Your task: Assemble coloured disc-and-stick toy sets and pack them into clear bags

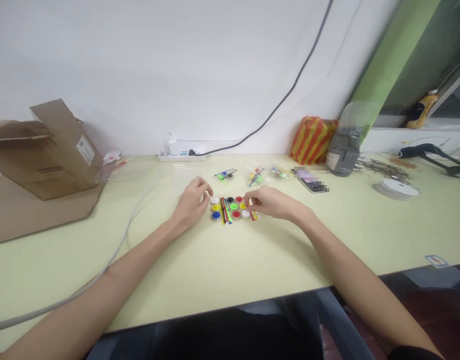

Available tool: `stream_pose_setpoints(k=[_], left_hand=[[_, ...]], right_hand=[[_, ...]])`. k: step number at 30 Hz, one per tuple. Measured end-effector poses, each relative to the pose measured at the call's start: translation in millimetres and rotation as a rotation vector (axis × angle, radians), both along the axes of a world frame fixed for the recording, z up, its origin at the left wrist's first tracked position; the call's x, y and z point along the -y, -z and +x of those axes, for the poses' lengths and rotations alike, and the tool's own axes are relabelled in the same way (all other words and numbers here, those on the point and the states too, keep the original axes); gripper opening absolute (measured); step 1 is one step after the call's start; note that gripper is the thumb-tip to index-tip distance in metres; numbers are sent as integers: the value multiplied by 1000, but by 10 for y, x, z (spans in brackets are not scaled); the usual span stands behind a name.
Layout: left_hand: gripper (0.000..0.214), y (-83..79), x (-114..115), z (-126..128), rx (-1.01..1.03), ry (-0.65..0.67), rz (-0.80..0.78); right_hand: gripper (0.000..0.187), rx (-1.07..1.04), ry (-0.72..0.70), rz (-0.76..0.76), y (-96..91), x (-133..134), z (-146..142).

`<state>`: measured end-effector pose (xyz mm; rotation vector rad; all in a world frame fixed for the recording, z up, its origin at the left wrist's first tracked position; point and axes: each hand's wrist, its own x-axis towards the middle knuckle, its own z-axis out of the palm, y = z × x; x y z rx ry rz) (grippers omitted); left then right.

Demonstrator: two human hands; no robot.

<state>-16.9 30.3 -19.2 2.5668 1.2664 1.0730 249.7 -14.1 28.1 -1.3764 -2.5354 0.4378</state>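
Small round pieces with coloured tops stand in short rows on the table, among them a blue one [215,216], a green one [234,206], a black one [230,200] and a red one [236,215]. Thin coloured plastic sticks [225,211] lie between the rows. My left hand [192,204] is beside the left row, near a white round piece [214,201], with thumb and forefinger apart. Over the right end, the fingers of my right hand [265,201] are pinched together beside a yellow round piece [243,205]. Whatever sits between those fingertips is hidden.
Behind lie loose coloured sticks [225,175] and clear bags of parts [256,176]. A phone [311,181], striped bag [312,140], grey container [344,152] and white spool [397,190] are rightward. Leftward stand a cardboard box [53,160] and pale cable [120,245]; a power strip [182,156] is behind.
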Motion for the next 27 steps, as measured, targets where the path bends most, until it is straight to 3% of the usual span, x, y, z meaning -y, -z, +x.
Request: stream_pose_setpoints(k=[6, 9, 13, 18, 23, 27], left_hand=[[20, -1, -12, -13, -34, -26, -1], [22, 20, -41, -31, -93, -46, -21], [40, 98, -105, -78, -197, -93, -44], [53, 189, -153, -150, -331, -203, -44], [54, 194, -131, -184, -389, -309, -138], [55, 200, -112, -183, -399, -336, -225]], right_hand=[[14, 17, 55, 86, 8, -5, -3], [16, 1, 94, 167, 86, -28, -38], [21, -141, 167, 284, 252, -122, -110], [34, -140, 191, 392, 367, -545, -255], [43, 199, 136, 435, 290, -1138, -494], [31, 379, 91, 406, 264, -1378, -607]])
